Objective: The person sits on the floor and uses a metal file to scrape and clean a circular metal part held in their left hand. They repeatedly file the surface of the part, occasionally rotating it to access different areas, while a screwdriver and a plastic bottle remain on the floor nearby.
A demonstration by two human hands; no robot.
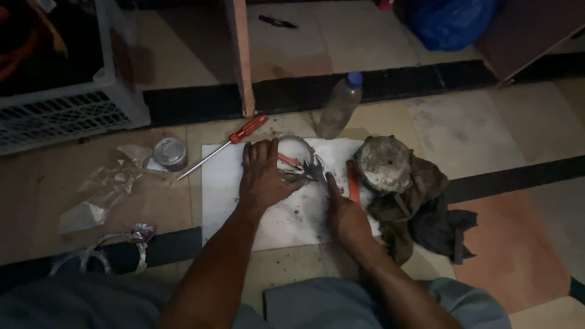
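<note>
Small tin point(170, 153) off the white sheet's point(268, 225) left edge; red-handled screwdriver point(225, 144) across its top-left corner. My left hand point(263, 178) flat, released, over dark metal parts point(304, 172) at top centre; my right hand point(344, 207) with forefinger extended toward them, grasping nothing. Dirty round part point(384, 164) on rag point(426, 213), right edge.

Two bare forearms reach forward from the lap. The left hand point(263, 178) lies flat, palm down, fingers together. The right hand point(341, 207) points its forefinger forward.
</note>
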